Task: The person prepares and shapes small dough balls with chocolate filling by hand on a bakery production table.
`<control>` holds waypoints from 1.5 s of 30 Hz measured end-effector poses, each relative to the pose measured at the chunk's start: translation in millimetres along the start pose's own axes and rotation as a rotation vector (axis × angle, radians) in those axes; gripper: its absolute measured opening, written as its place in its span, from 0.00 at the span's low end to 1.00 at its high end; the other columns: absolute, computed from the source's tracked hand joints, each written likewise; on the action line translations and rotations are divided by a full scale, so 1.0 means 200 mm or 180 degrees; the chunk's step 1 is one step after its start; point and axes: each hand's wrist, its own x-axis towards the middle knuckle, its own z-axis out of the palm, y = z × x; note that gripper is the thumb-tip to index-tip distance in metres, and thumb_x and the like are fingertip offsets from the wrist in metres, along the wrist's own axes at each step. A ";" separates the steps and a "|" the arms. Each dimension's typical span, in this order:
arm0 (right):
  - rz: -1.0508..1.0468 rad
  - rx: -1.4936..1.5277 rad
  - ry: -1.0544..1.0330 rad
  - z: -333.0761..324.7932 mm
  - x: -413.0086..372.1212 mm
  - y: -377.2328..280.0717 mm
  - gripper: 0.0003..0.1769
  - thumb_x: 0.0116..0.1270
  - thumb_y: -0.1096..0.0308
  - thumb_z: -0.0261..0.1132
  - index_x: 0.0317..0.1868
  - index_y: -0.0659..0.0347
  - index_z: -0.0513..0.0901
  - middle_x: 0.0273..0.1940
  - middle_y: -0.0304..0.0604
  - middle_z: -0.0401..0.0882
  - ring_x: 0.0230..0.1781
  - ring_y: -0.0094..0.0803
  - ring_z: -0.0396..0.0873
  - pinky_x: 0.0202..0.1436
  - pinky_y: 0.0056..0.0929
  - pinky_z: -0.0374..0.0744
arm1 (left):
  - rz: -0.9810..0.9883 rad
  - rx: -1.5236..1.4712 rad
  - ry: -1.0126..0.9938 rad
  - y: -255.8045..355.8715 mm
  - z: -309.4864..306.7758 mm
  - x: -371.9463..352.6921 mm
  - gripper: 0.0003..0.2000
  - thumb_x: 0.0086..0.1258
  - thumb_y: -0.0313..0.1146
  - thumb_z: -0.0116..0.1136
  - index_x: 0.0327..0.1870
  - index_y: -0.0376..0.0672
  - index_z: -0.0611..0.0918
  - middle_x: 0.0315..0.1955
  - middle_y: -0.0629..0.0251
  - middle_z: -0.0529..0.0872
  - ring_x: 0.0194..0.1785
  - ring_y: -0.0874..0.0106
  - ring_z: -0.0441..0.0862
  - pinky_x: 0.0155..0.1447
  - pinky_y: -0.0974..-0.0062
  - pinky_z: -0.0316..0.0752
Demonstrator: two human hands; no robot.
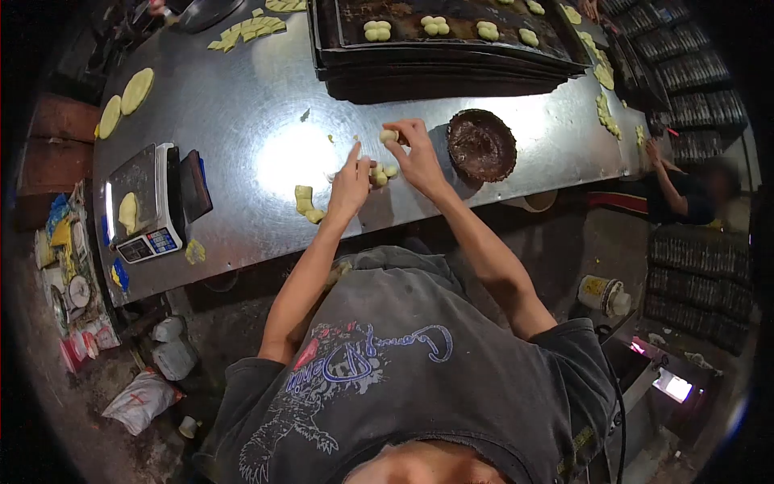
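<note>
Far left on the brushed-metal bench (pixel 234 113): two flat, pale-yellow dough ovals (pixel 137 90), side by side. Closer in, a grey digital scale (pixel 167 194) with blue keypad and dark plate; lying on the plate, an irregular pale-yellow dough lump (pixel 127 211). Just right of the scale, a dark, flat, rectangular slab (pixel 196 187), some blue at its edge, material too dim to tell. Close to the near edge, a thin, flattened yellow patch (pixel 195 252). Toward the far side, pale-yellow dough squares (pixel 248 31), loosely grouped.

Next, a bent, pale-yellow dough strip (pixel 305 202), flat on the bench, just beside the left hand (pixel 351 189). Left hand low, forefinger extended forward, thumb close to a cluster of small, round, pale-yellow dough balls (pixel 384 175); contact impossible to tell. Just beyond the cluster, a single round, pale dough ball (pixel 388 136), pinched between thumb and forefinger of the right hand (pixel 416 160). Hands near each other but apart.

Farther forward, a stack of black, rectangular metal trays (pixel 451 85); on top, spaced pale-yellow dough clusters (pixel 436 26). Right of the right hand, a round, dark-brown bowl (pixel 481 147) with rough rim. Farther right, irregular pale-yellow dough pieces (pixel 606 117) along the bench. Far right, another person's hand (pixel 651 152), near the bench edge.
</note>
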 end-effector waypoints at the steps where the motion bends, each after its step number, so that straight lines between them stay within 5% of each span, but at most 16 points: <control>1: 0.0117 -0.0019 0.0065 0.04 0.02 0.11 0.18 0.71 0.72 0.67 0.61 0.60 0.80 0.55 0.49 0.74 0.54 0.38 0.80 0.55 0.33 0.82 | 0.0460 0.0604 0.0068 -0.25 0.04 0.09 0.29 0.82 0.43 0.47 0.79 0.38 0.62 0.47 0.51 0.88 0.42 0.58 0.87 0.49 0.66 0.81; 2: 0.0236 -0.0039 0.0127 0.08 0.02 0.19 0.19 0.72 0.71 0.66 0.62 0.60 0.80 0.54 0.49 0.74 0.54 0.38 0.80 0.55 0.33 0.82 | 0.0919 0.1205 0.0137 -0.37 0.05 0.14 0.31 0.81 0.42 0.49 0.80 0.39 0.60 0.49 0.48 0.87 0.47 0.54 0.87 0.54 0.62 0.81; 3: 0.0231 -0.0035 0.0109 0.11 0.01 0.26 0.21 0.73 0.72 0.65 0.64 0.60 0.77 0.53 0.50 0.74 0.53 0.40 0.79 0.55 0.33 0.81 | 0.0766 0.1157 -0.0094 -0.36 0.07 0.14 0.34 0.74 0.36 0.60 0.78 0.38 0.61 0.58 0.46 0.81 0.62 0.47 0.78 0.66 0.56 0.74; 6: 0.0281 -0.0294 -0.0076 0.19 -0.05 0.50 0.21 0.72 0.74 0.63 0.64 0.61 0.76 0.53 0.51 0.74 0.53 0.44 0.79 0.55 0.36 0.79 | 0.1197 0.2018 -0.0257 -0.42 0.13 0.16 0.33 0.66 0.30 0.67 0.72 0.36 0.69 0.64 0.50 0.76 0.68 0.48 0.72 0.67 0.58 0.73; 10: 0.0463 -0.0475 -0.1216 0.10 -0.17 0.53 0.16 0.71 0.76 0.59 0.57 0.64 0.80 0.52 0.55 0.74 0.52 0.53 0.78 0.57 0.41 0.77 | 0.0922 0.1782 -0.0219 -0.50 0.15 0.13 0.29 0.60 0.28 0.72 0.64 0.39 0.76 0.56 0.54 0.77 0.61 0.50 0.74 0.65 0.57 0.73; 14: 0.1464 0.0499 -0.0865 0.00 -0.21 0.43 0.14 0.71 0.73 0.63 0.55 0.65 0.82 0.51 0.52 0.76 0.51 0.45 0.82 0.55 0.38 0.81 | 0.0922 0.1502 -0.0067 -0.49 0.16 0.08 0.25 0.60 0.27 0.70 0.61 0.42 0.78 0.52 0.54 0.78 0.57 0.50 0.75 0.62 0.56 0.75; 18: 0.1102 0.0628 0.0002 0.08 -0.16 0.58 0.15 0.70 0.71 0.65 0.55 0.67 0.81 0.51 0.53 0.78 0.52 0.46 0.82 0.56 0.36 0.81 | 0.0998 0.1595 0.0029 -0.50 0.17 0.10 0.25 0.59 0.26 0.70 0.60 0.43 0.79 0.52 0.54 0.77 0.56 0.49 0.76 0.61 0.55 0.75; 24: 0.0481 -0.1028 -0.1187 0.09 -0.24 0.54 0.23 0.67 0.74 0.67 0.62 0.66 0.79 0.55 0.58 0.74 0.59 0.52 0.76 0.63 0.43 0.76 | 0.0949 0.1444 -0.0077 -0.52 0.16 0.13 0.24 0.58 0.24 0.70 0.58 0.42 0.80 0.52 0.54 0.77 0.55 0.50 0.77 0.61 0.57 0.75; 28: 0.0753 -0.0380 -0.0880 0.15 -0.26 0.52 0.24 0.65 0.78 0.64 0.63 0.66 0.80 0.55 0.57 0.73 0.56 0.53 0.76 0.60 0.42 0.76 | 0.0925 0.1457 -0.0209 -0.52 0.18 0.16 0.20 0.61 0.26 0.70 0.55 0.36 0.82 0.48 0.52 0.79 0.50 0.51 0.81 0.56 0.59 0.78; 34: 0.0160 -0.0739 -0.1504 0.14 -0.19 0.59 0.20 0.62 0.80 0.61 0.56 0.65 0.83 0.49 0.56 0.75 0.55 0.54 0.76 0.56 0.46 0.77 | 0.0675 0.1850 -0.0368 -0.46 0.20 0.17 0.23 0.63 0.28 0.71 0.60 0.36 0.81 0.52 0.49 0.79 0.53 0.51 0.81 0.56 0.60 0.78; 38: 0.0320 -0.0906 -0.2810 0.03 -0.06 0.59 0.34 0.64 0.66 0.69 0.71 0.60 0.72 0.59 0.58 0.71 0.59 0.57 0.74 0.63 0.45 0.77 | 0.0538 0.1258 -0.0237 -0.39 0.19 0.11 0.28 0.65 0.28 0.70 0.67 0.35 0.76 0.54 0.48 0.78 0.53 0.54 0.81 0.57 0.60 0.78; 42: 0.0893 -0.1744 -0.2214 0.09 -0.10 0.43 0.40 0.67 0.48 0.69 0.75 0.57 0.68 0.67 0.60 0.67 0.62 0.64 0.72 0.64 0.53 0.77 | 0.0691 0.0887 0.0176 -0.39 0.09 0.01 0.31 0.68 0.30 0.67 0.72 0.35 0.72 0.56 0.47 0.78 0.53 0.56 0.82 0.57 0.60 0.78; 45: 0.0576 -0.2430 -0.1518 0.29 -0.23 0.41 0.42 0.68 0.43 0.67 0.75 0.56 0.67 0.67 0.61 0.68 0.63 0.62 0.71 0.61 0.57 0.77 | 0.0273 0.0654 0.0252 -0.45 0.01 -0.05 0.18 0.78 0.36 0.58 0.63 0.36 0.80 0.51 0.50 0.87 0.52 0.62 0.86 0.58 0.68 0.79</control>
